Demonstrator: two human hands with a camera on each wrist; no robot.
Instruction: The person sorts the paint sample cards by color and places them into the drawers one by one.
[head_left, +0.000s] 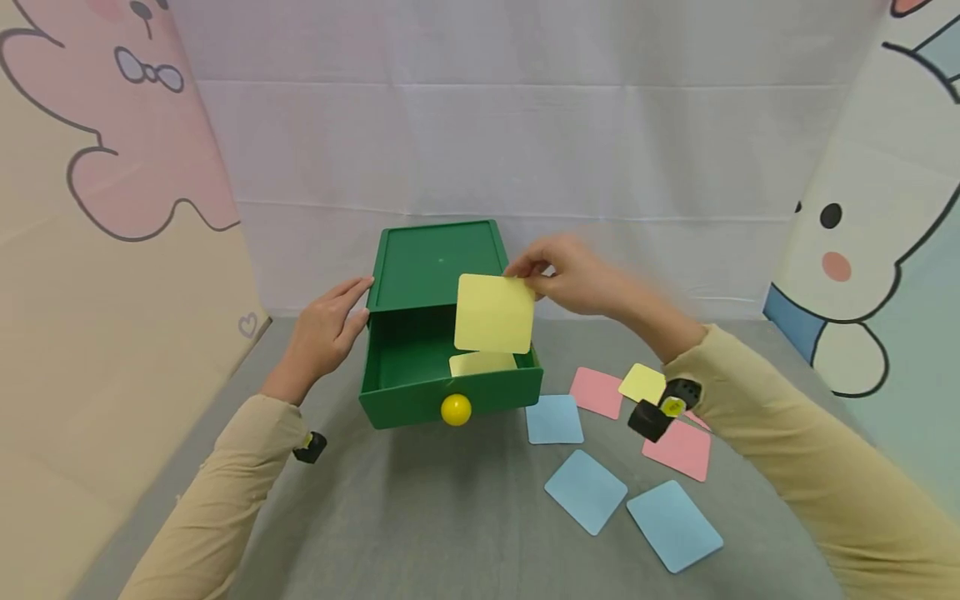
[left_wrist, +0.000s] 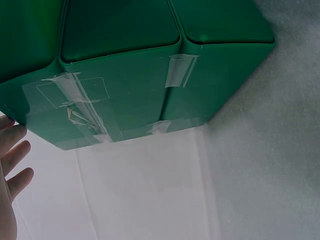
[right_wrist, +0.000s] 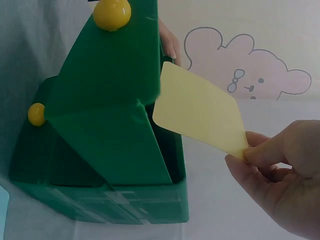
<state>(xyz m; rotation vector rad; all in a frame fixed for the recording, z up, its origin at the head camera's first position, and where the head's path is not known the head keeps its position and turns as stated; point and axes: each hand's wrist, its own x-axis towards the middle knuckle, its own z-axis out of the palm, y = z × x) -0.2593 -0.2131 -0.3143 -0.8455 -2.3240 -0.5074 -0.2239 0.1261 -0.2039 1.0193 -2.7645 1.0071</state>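
A green drawer cabinet point(head_left: 441, 260) stands on the grey cloth, its top drawer point(head_left: 408, 403) pulled out by a round yellow knob point(head_left: 456, 409) side. My right hand point(head_left: 573, 273) pinches a yellow card point(head_left: 495, 313) by its corner, over the right part of that drawer. Inside the drawer, another yellow card point(head_left: 482, 363) shows partly. My left hand point(head_left: 321, 335) rests its fairly straight fingers on the cabinet's left side. The left wrist view shows the taped green side panels and fingers point(left_wrist: 20, 182) at the left edge.
Right of the cabinet lie blue cards point(head_left: 585, 492), pink cards point(head_left: 678, 450) and a yellow card point(head_left: 642, 383), several in all. A second yellow knob point(right_wrist: 36, 114) shows lower on the cabinet. White cloth point(head_left: 600, 150) hangs behind.
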